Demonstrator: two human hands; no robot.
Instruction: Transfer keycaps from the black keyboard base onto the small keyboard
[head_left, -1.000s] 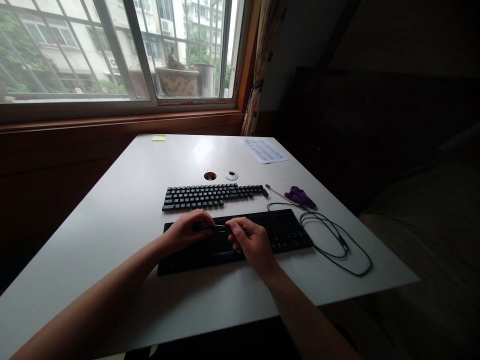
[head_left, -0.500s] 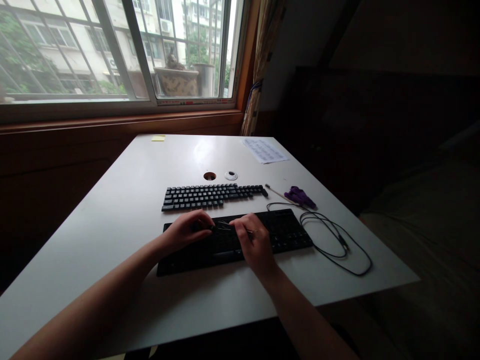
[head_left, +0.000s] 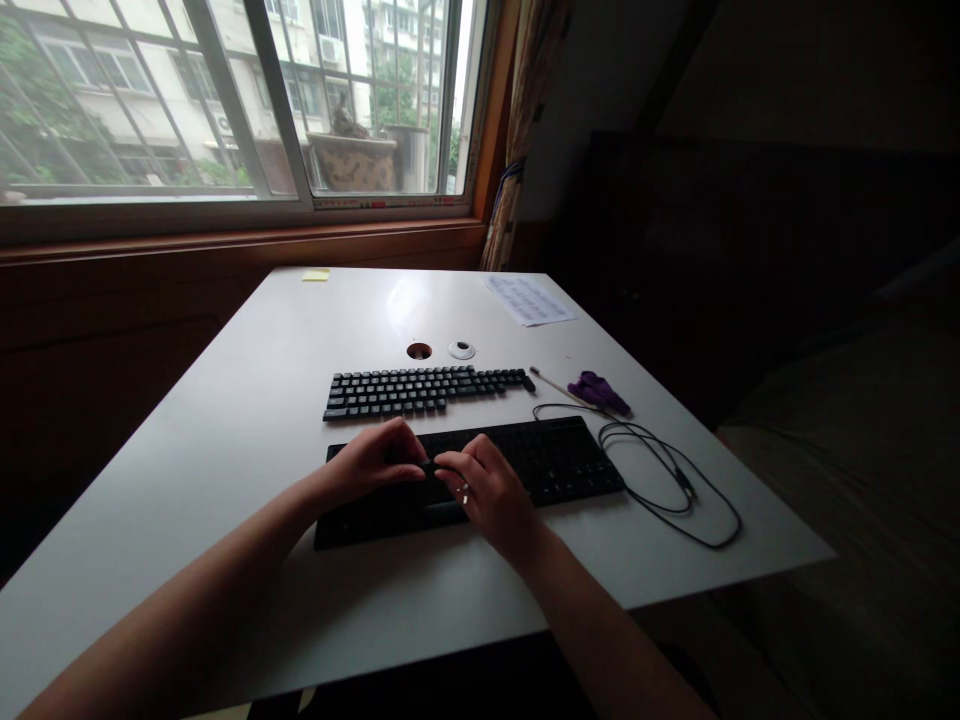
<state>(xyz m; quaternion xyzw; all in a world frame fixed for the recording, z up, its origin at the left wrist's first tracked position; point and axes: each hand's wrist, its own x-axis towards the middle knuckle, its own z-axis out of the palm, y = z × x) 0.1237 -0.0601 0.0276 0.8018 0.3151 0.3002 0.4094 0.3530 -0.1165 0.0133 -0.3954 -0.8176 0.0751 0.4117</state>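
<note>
A black keyboard base (head_left: 574,465) lies near the front of the white table. Above its left half, my left hand (head_left: 379,455) pinches a small dark keycap (head_left: 427,466) between thumb and fingertips. My right hand (head_left: 487,490) comes up close on the right, its thumb and forefinger at the keycap. A small metal tool (head_left: 464,492) sticks out below the curled fingers of my right hand. Behind the base, loose black keycaps (head_left: 390,392) stand in rows on the table.
On the right lie a coiled black cable (head_left: 705,540), a purple cloth (head_left: 598,391) and a thin brush (head_left: 555,386). Further back are a round hole (head_left: 419,351), its white cover (head_left: 462,350), a printed sheet (head_left: 531,301) and yellow notes (head_left: 316,275).
My right hand has moved left and turned, bringing its fingertips to the keycap. The metal tool, earlier pointing toward my left hand, now sits lower within my right hand.
</note>
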